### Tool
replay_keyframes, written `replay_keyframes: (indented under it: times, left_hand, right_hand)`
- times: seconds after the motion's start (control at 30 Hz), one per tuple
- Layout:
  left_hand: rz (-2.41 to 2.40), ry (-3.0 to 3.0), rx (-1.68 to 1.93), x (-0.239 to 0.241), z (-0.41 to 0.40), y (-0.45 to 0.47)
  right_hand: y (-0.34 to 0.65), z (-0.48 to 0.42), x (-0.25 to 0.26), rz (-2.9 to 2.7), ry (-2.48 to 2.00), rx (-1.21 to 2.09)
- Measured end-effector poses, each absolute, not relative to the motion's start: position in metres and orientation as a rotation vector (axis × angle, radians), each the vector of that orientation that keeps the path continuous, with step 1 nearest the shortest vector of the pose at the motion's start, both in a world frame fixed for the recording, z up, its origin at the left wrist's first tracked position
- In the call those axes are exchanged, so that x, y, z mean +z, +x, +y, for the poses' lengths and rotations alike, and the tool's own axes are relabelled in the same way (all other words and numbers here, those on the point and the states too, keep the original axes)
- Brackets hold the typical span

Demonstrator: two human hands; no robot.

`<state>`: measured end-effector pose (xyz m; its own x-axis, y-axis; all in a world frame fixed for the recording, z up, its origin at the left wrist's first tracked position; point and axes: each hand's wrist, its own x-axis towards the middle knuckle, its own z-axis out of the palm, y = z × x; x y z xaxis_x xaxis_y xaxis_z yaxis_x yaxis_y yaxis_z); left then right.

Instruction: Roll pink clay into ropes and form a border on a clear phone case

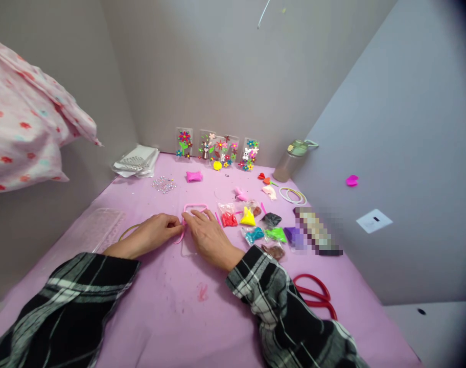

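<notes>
A clear phone case lies flat on the table, with a pink clay strip along its top and left edges. At the left edge, my left hand is closed in a pinch on this strip, whose loose tail hangs down below the fingers. My right hand rests across the case, fingers extended, the fingertips touching the strip near the upper left corner; its thumb is hidden. Right of the case are small bags of red clay, yellow clay, blue clay and green clay.
Red-handled scissors lie at the right, partly behind my sleeve. Decorated clear cases lean on the back wall beside a bottle. A clear plastic tray lies left, and patterned cloth hangs above it. Rhinestones are scattered farther back.
</notes>
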<state>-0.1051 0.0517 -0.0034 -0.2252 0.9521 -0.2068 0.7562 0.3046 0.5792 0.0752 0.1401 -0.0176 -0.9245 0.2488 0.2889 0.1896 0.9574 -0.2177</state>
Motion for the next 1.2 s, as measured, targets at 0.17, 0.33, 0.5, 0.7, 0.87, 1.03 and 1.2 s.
replay_keyframes:
  times: [0.17,0.33,0.5,0.7,0.87,1.03,1.2]
  left_hand:
    - [2.075,1.472,0.427,0.007,0.042,-0.097]
    - [2.09,1.465,0.409,0.019,0.039,-0.085]
    - [1.998,1.488,0.452,0.018,0.041,-0.081]
    - [1.942,1.513,0.497,0.009,0.036,-0.091]
    - [2.078,1.502,0.486,0.004,0.028,-0.098]
    - [2.081,1.536,0.489,-0.003,0.028,-0.09]
    - [1.988,1.545,0.561,-0.007,0.029,-0.085]
  right_hand:
    - [0.078,0.141,-0.016,-2.773,-0.347,0.248]
    - [0.077,0.141,-0.02,-2.803,-0.303,0.22]
    - [0.077,0.14,-0.019,-2.806,-0.301,0.215]
    - [0.079,0.139,-0.017,-2.8,-0.294,0.211]
    - [0.079,0.136,-0.018,-2.806,-0.293,0.214]
    - [0.079,0.134,-0.018,-2.83,-0.282,0.225]
    - [0.078,0.136,-0.021,-2.815,-0.283,0.209]
